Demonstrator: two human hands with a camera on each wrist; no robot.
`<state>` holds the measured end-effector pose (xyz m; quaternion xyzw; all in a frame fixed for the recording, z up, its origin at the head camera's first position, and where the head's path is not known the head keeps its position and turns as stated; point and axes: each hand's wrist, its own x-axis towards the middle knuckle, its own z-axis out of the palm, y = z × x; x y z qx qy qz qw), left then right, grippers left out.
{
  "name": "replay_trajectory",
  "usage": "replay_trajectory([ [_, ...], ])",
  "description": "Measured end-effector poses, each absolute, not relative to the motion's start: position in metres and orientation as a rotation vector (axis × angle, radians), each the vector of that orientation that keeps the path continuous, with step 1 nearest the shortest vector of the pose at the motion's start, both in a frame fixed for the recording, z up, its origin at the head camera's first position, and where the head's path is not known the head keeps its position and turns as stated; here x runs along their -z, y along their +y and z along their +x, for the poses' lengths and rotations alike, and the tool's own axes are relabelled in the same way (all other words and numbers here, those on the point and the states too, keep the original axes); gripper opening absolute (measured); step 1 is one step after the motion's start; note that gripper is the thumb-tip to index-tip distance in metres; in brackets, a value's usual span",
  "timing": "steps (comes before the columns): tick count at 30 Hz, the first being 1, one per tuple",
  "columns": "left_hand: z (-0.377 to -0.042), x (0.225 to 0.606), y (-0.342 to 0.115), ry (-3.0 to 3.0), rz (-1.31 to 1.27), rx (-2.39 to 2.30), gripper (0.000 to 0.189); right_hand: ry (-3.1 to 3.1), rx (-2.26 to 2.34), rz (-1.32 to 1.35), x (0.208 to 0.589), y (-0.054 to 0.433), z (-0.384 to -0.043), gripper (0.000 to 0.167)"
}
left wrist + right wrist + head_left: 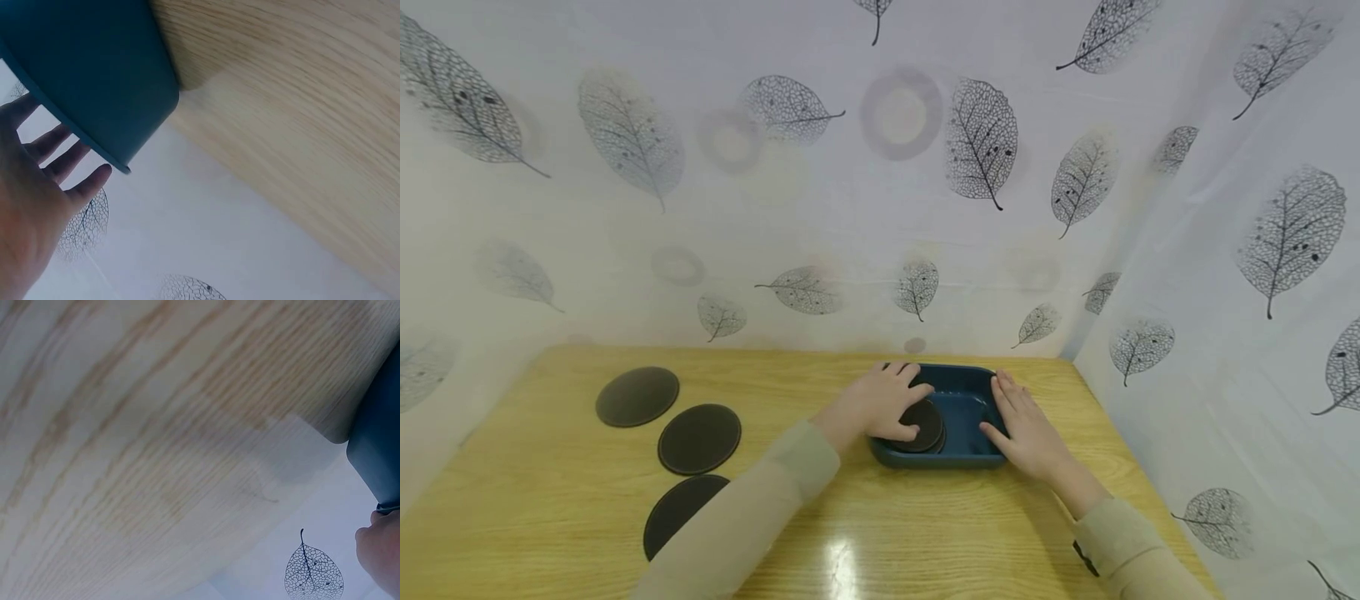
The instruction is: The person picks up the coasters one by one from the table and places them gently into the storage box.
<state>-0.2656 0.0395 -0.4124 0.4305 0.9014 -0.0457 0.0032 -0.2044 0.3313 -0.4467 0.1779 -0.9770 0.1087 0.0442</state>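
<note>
The left sleeve [737, 521] and right sleeve [1127, 546] reach in over the near edge of the worktop [925, 542]. Toward its left edge, the near disc [679, 510] lies partly under the left sleeve; the middle disc [699, 439] is just beyond it. Right of centre, close to the far edge, stands the blue tub [958, 460]. The right hand [1028, 433] rests unclenched on its right rim, thumb inside. The left hand [883, 404], fingers spread, is over its left end, beside stacked discs [927, 423] inside; I cannot tell whether it touches them. The far disc [637, 397] lies near the far left corner, before the leaf-patterned curtain [865, 225].
</note>
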Motion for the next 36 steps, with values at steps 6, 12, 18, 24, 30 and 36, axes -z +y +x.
replay_trajectory([
  [6, -0.263, 0.41, 0.022, 2.855, 1.359, 0.145, 0.069, -2.918, -0.365, 0.576, 0.451, 0.331, -0.204, 0.079],
  [12, -0.263, 0.408, 0.005, 2.873, 1.364, 0.126, 0.069, -2.973, -0.35, 0.547, 0.447, 0.332, -0.205, 0.078],
  [18, -0.261, 0.407, -0.016, 2.891, 1.358, 0.104, 0.069, -2.975, -0.334, 0.547, 0.447, 0.332, -0.204, 0.078],
  [24, -0.251, 0.405, -0.039, 2.88, 1.289, 0.002, 0.071, -2.976, -0.332, 0.547, 0.448, 0.331, -0.204, 0.079],
  [30, -0.243, 0.411, -0.067, 2.892, 1.248, -0.123, 0.065, -2.971, -0.347, 0.55, 0.448, 0.331, -0.204, 0.078],
  [36, -0.238, 0.418, -0.099, 2.933, 1.18, -0.132, 0.063, -2.975, -0.33, 0.549, 0.447, 0.33, -0.203, 0.078],
])
